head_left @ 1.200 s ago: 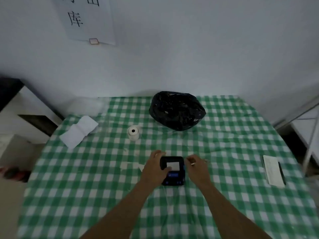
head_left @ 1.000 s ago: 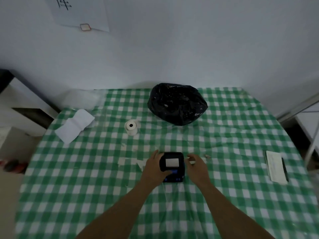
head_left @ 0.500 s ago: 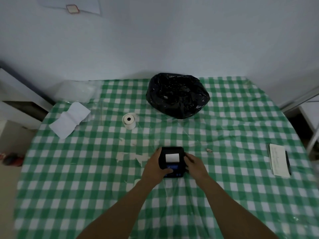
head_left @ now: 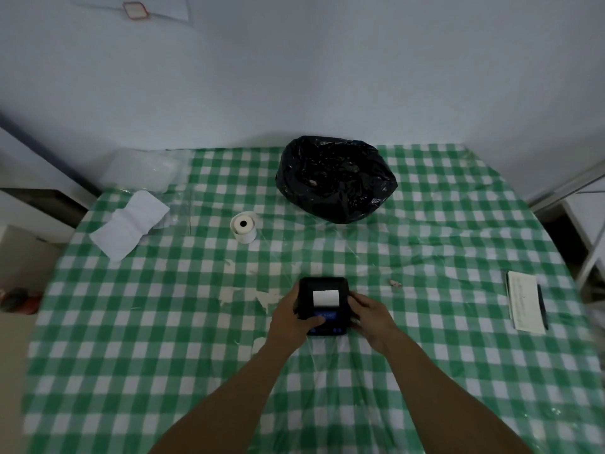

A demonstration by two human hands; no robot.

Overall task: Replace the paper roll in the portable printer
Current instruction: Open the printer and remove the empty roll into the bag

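Your left hand [head_left: 289, 317] and right hand [head_left: 371, 314] grip the black portable printer [head_left: 324, 303] near the table's [head_left: 131, 355] front, its long axis pointing away from you, paper window farthest. The spare paper roll [head_left: 244, 227] stands upright behind, to the left.

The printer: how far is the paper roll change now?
Nothing looks done yet. Both hands, left hand and right hand, grip the printer, which still shows white paper at its slot. The paper roll stands untouched behind. Left: open it, swap rolls, close.
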